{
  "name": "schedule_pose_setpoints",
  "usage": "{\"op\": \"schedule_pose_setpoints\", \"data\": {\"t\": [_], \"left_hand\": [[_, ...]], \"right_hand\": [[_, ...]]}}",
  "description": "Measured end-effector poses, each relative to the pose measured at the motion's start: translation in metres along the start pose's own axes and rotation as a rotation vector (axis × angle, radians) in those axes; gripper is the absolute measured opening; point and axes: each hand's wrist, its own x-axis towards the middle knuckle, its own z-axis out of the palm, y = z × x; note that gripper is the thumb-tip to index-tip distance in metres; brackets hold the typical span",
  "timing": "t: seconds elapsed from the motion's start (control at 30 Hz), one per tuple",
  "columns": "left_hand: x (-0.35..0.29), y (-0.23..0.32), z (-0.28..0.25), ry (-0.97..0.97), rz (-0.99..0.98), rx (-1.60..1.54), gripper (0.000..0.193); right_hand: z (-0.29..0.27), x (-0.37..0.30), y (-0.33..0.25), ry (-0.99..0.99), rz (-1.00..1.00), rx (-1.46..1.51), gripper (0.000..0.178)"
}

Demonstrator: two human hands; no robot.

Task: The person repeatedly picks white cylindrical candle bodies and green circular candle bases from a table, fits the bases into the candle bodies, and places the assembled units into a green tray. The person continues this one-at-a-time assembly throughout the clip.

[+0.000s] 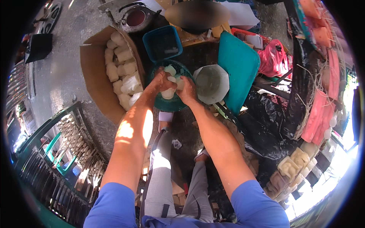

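Note:
My two hands meet over a round green basin [156,103] between my feet and the far containers. My left hand [162,81] is closed, fingers curled against a white, wax-like lump [168,94]. From the other side my right hand [187,91] is closed on another white lump [179,83], thumb and fingers pressing it. A paler chunk [170,70] lies in the basin just beyond my hands. Whether the pieces in my hands are joined cannot be made out.
A cardboard box [93,70] of white lumps stands left. Right of the basin are a grey-white octagonal tub [211,84] and a leaning teal board [237,66]. Beyond sit a blue-green square tub [162,42], a kettle [137,19] and a wide pan [197,14]. Black plastic [266,133] lies right.

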Motion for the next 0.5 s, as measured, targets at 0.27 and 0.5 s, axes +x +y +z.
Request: {"op": "schedule_pose_setpoints", "data": {"t": [0.27,0.5], "left_hand": [[-0.012,-0.020,0.035,0.462,0.088,0.214,0.046],[-0.202,0.079,-0.002,0.417,0.287,0.111,0.051]], "right_hand": [[0.014,-0.049,-0.009,0.076,0.040,0.052,0.075],[-0.113,-0.265,-0.124,0.070,0.139,0.301,0.040]]}}
